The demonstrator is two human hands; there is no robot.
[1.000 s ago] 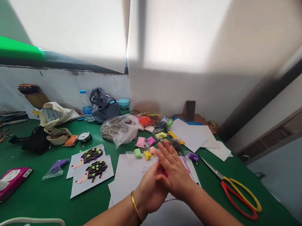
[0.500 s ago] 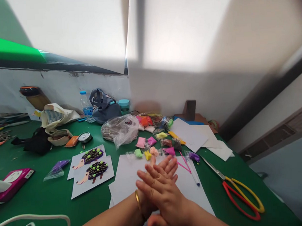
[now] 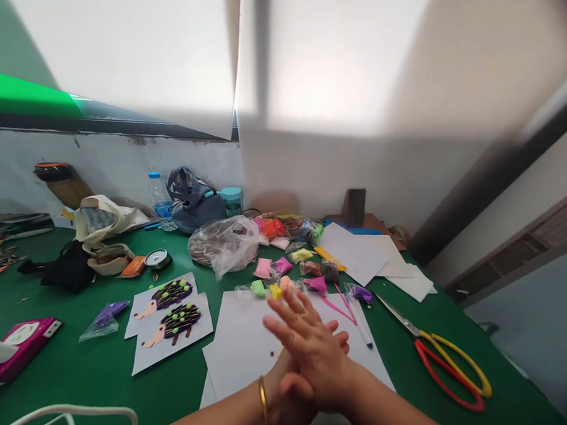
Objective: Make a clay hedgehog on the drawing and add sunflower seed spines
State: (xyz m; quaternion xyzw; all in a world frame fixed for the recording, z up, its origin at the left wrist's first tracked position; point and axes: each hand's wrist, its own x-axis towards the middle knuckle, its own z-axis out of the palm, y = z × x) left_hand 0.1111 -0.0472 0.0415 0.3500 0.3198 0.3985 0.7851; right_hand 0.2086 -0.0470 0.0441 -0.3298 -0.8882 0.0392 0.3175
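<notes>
Grip: left hand (image 3: 284, 394) and right hand (image 3: 316, 368) pressed together palm to palm, fingers spread, over white paper sheet (image 3: 233, 340); anything between palms hidden, cannot tell; yellow clay packet (image 3: 275, 291) just beyond

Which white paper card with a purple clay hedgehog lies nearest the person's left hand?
The lower card, closest to the left hand; the matching upper card sits farther back.
</notes>
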